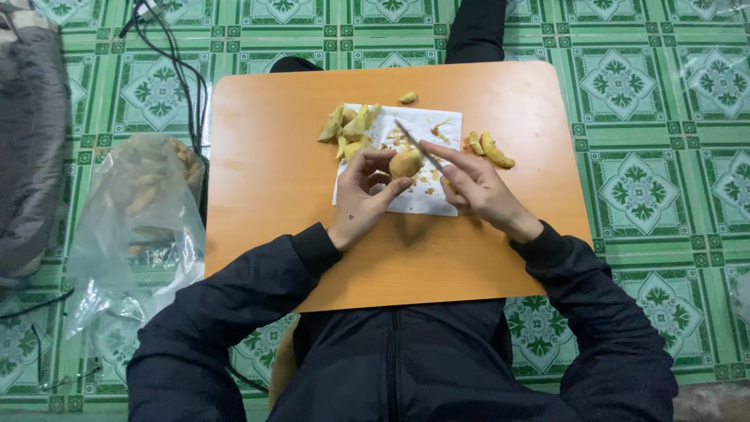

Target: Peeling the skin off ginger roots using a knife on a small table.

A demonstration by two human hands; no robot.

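A clear plastic bag (141, 211) of roots slumps on the tiled floor beside the small orange table (266, 172). Peeled pieces (348, 129) lie on the white paper (437, 125). The left hand (363, 199) pinches a ginger knob (405, 162) above that paper, fingers curled around it. The right hand (476, 187) grips a knife (418, 144), blade touching the knob; a slip on the lumpy skin could likely nick the left fingertips close by.

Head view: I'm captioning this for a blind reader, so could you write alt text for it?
Seen from above, a person's left hand holds a small peeled root while the right hand sets a knife to it over a white paper on an orange table. Cut pieces lie on the paper; a plastic bag sits on the green tiled floor.
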